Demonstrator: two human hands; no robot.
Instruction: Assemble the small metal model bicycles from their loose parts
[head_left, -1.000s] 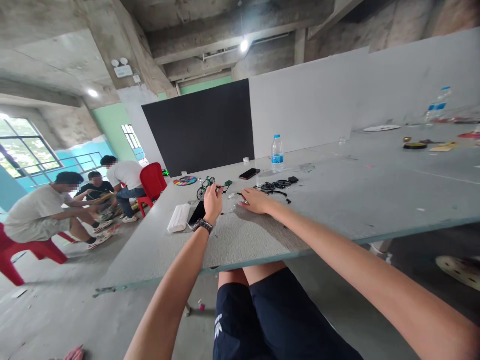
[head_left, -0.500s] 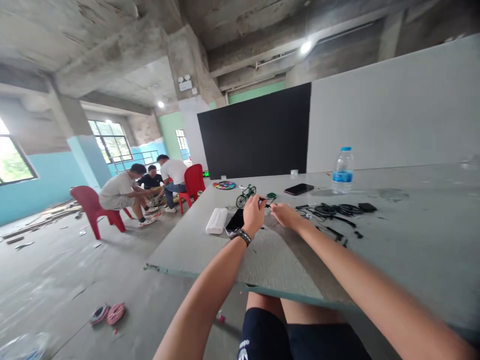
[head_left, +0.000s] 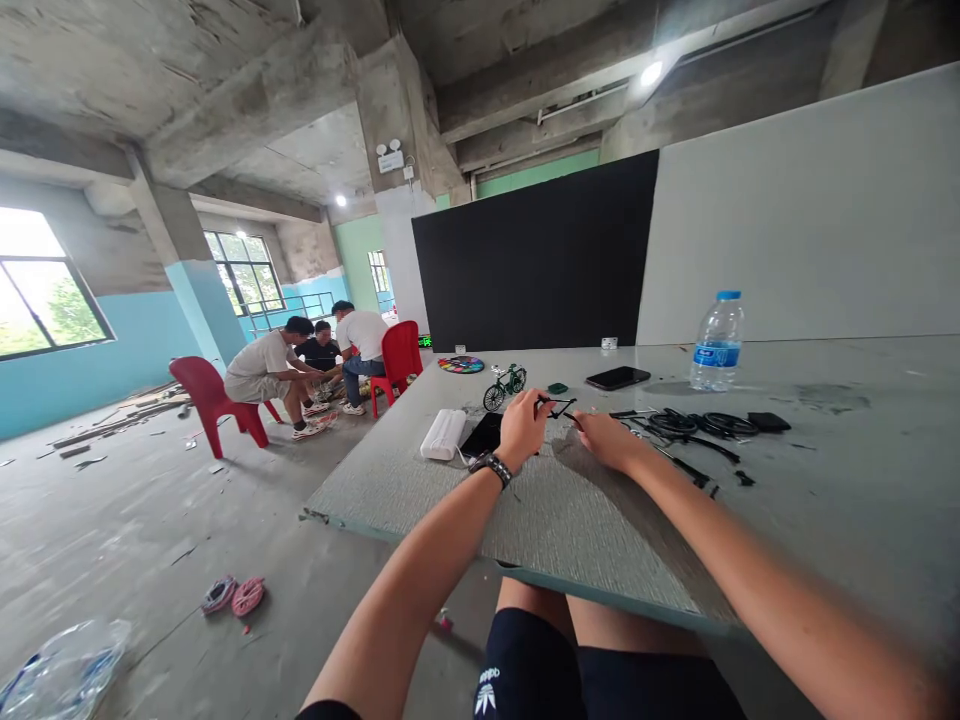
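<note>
Over the table, my left hand (head_left: 523, 430) pinches one end of a small black model bicycle frame (head_left: 558, 408). My right hand (head_left: 606, 440) has its fingers closed at the frame's other side, on a thin black end; whether that end is a separate piece, I cannot tell. Just behind my left hand stands a small green model bicycle (head_left: 505, 386). A dark phone (head_left: 482, 436) lies partly hidden by my left hand, beside a white power bank (head_left: 444, 434). Right of my right hand are loose black parts (head_left: 694, 470) and black wheels or rings (head_left: 701, 424).
Farther back on the table (head_left: 847, 480) are a colourful disc (head_left: 460, 365), a green piece (head_left: 557, 388), another phone (head_left: 618, 378) and a water bottle (head_left: 718, 345). A black panel (head_left: 532, 260) rises behind. People sit near red chairs (head_left: 217, 400) at left.
My hands have moved slightly apart, and the black frame now shows more clearly between them. The view has shifted a little, so the surroundings sit differently in it.
</note>
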